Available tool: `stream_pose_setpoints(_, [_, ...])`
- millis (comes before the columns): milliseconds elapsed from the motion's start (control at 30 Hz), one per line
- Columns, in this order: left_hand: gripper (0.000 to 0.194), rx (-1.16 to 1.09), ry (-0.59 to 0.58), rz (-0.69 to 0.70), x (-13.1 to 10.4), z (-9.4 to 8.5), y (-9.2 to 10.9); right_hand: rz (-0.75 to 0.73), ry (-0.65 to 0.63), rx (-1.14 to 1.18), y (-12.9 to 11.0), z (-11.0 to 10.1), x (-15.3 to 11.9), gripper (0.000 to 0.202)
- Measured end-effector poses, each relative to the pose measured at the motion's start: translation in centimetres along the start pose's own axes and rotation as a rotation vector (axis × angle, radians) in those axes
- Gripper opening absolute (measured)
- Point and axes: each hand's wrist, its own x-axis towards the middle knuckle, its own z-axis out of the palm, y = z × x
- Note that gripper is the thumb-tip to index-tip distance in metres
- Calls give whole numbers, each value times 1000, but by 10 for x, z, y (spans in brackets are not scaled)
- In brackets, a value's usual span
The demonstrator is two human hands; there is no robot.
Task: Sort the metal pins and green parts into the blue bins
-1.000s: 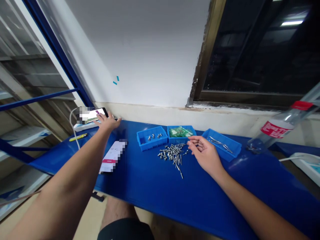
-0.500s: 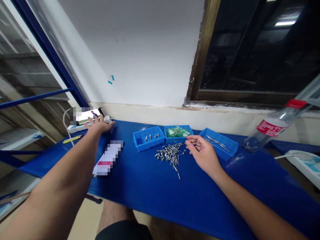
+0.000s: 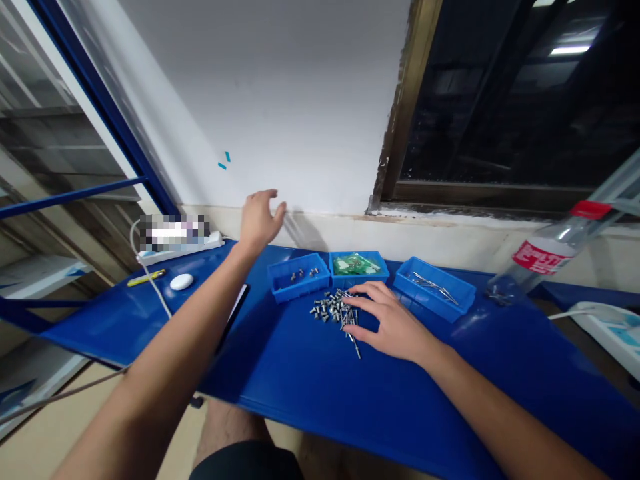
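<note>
My left hand (image 3: 261,219) is raised in front of the wall, beyond the left blue bin (image 3: 300,292). Its fingers and thumb are apart, and nothing shows in it. My right hand (image 3: 383,317) reaches over a pile of short bolts (image 3: 325,309) and long thin pop rivets (image 3: 351,325) on the blue table, fingers spread and holding nothing visible. Whether its fingertips touch the rivets I cannot tell. A few small bolts lie in the left bin. The middle bin (image 3: 385,270) contains a green-and-clear bag (image 3: 356,264), and the right bin (image 3: 463,307) has several rivets.
A dark flat device (image 3: 234,313) lies partly under my left forearm. Farther left are a white round object (image 3: 181,282), a yellow-handled tool (image 3: 146,278), a cable and a power strip (image 3: 193,247). A plastic bottle (image 3: 545,257) leans at the right, near another power strip (image 3: 613,333).
My left hand has moved right and up, away from the lit screen at the back left. My right hand has shifted left over the pile and its fingers have spread.
</note>
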Motion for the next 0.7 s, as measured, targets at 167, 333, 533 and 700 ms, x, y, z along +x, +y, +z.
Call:
stream_pose_setpoints(167, [40,-381,-22,192,-37,-2,113,-15,-34,-80,9,9,0,31])
stream_pose_setpoints(333, [36,-606,-245,315,-97,11,164,-35,18,-94,20,14,1,24])
stream_pose_setpoints(533, [32,-727,-387,406,-126,22,153,-6,52,-117,26,17,1,17])
stream_pose_setpoints(700, [30,-726,-422,378,-129,27,143,30,98,-31,23,13,4,17])
